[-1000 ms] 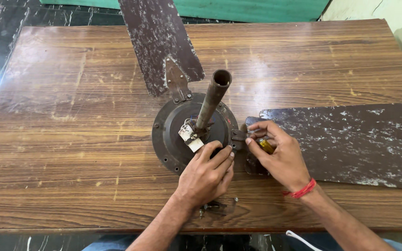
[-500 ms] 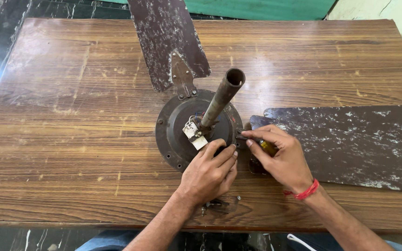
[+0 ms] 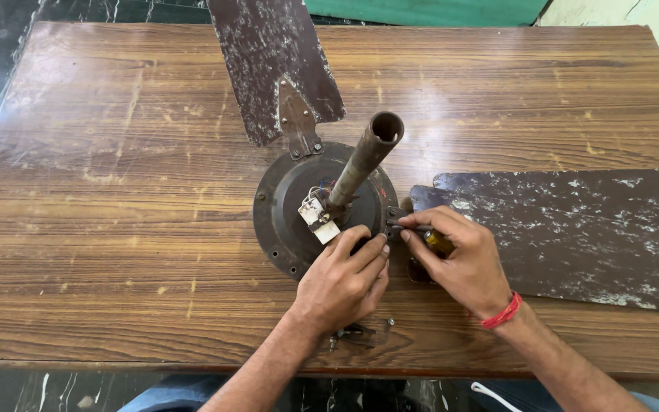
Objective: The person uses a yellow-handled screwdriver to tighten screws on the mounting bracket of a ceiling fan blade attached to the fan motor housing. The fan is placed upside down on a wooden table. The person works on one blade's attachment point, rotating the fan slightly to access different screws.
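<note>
Wooden table (image 3: 116, 198) — left hand (image 3: 342, 282) steadies fan motor (image 3: 291, 214), right hand (image 3: 463, 263) grips screwdriver (image 3: 429, 238).

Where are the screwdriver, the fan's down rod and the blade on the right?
screwdriver (image 3: 438, 241), head view, on its yellow handle showing between the right hand's fingers.
down rod (image 3: 360, 166), head view, midway along the rusty tube.
right blade (image 3: 573, 225), head view, on its flat speckled brown face.
</note>
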